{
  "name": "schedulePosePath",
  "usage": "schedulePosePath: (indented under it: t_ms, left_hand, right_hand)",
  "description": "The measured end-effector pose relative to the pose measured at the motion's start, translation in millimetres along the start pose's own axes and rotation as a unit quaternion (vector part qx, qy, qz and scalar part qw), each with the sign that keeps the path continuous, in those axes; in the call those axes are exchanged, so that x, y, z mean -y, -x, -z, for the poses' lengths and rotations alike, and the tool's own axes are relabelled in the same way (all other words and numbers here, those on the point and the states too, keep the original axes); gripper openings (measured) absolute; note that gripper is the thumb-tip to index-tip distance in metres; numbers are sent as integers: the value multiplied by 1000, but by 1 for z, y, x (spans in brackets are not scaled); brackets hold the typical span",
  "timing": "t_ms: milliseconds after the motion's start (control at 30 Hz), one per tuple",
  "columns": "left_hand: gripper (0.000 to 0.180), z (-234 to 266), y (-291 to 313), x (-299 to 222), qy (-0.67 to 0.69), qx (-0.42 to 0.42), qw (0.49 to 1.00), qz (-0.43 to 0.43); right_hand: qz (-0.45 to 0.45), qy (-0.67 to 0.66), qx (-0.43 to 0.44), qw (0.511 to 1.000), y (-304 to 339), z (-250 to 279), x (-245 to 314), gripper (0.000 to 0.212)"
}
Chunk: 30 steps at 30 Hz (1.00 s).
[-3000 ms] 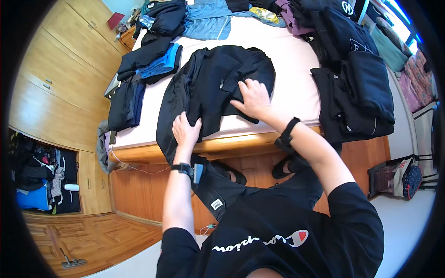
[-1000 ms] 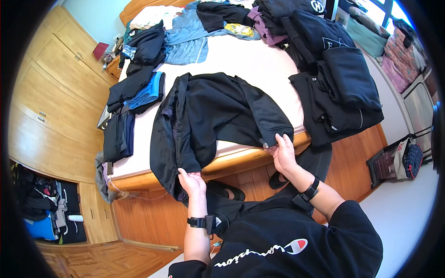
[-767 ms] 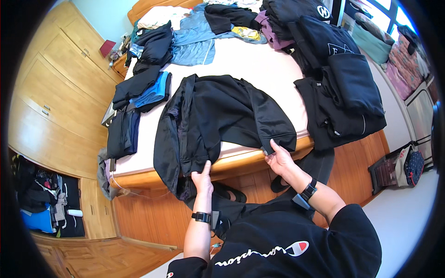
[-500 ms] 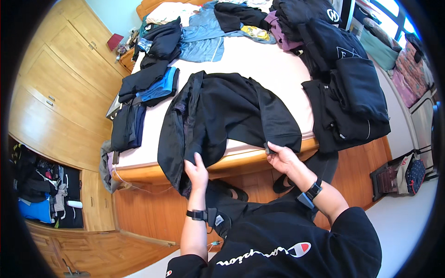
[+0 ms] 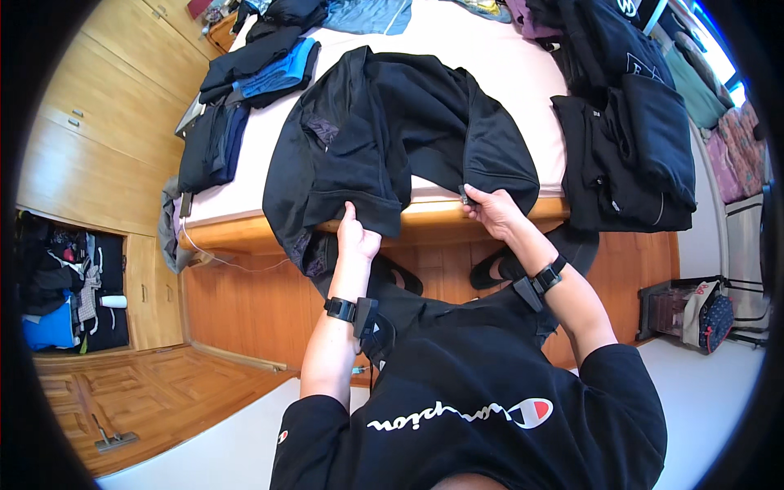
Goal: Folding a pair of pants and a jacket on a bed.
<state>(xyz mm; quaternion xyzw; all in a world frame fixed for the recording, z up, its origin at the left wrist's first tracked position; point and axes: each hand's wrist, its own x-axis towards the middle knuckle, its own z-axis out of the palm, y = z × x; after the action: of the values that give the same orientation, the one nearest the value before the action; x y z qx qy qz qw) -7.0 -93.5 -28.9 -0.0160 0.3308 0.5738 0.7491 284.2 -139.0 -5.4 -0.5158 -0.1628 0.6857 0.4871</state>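
Observation:
A black jacket [image 5: 433,94] lies spread over the near edge of the bed, and its left side droops past the wooden frame. Dark purple patterned lining [image 5: 321,131] shows inside its opening. My left hand [image 5: 357,237] grips the ribbed hem on the left, thumb on top and the other fingers mostly hidden. My right hand [image 5: 494,214] pinches the jacket's near edge farther right. A small greyish piece sticks out at those fingertips, too small to make out.
Folded dark clothes [image 5: 208,143] and a blue folded garment [image 5: 273,75] lie on the bed's left side. Black garments [image 5: 625,167] are stacked at the right. An open cupboard compartment [image 5: 69,286] holds clothes. A cart with bags [image 5: 690,314] stands on the floor at right.
The view has tilted down toward the bed's near edge. My left hand has brought the jacket's left hem rightward and flatter, showing its ribbed band. My right hand keeps its pinch.

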Motion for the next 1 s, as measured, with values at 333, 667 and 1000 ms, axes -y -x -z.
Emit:
schedulePosePath:
  t_ms: [333,667,1000]
  left_hand:
    - [63,-1,36,-8,-40,23,996,-82]
    - [44,-23,-14,-123,-86,-6,996,-38]
    - [33,-137,64,-105,-592,186,275,-734]
  right_hand:
    - [3,-9,-4,1000,8,-11,3,20]
    - [31,-19,-11,999,-10,-4,26,21]
    - [43,-17,-11,999,-11,-5,26,19]
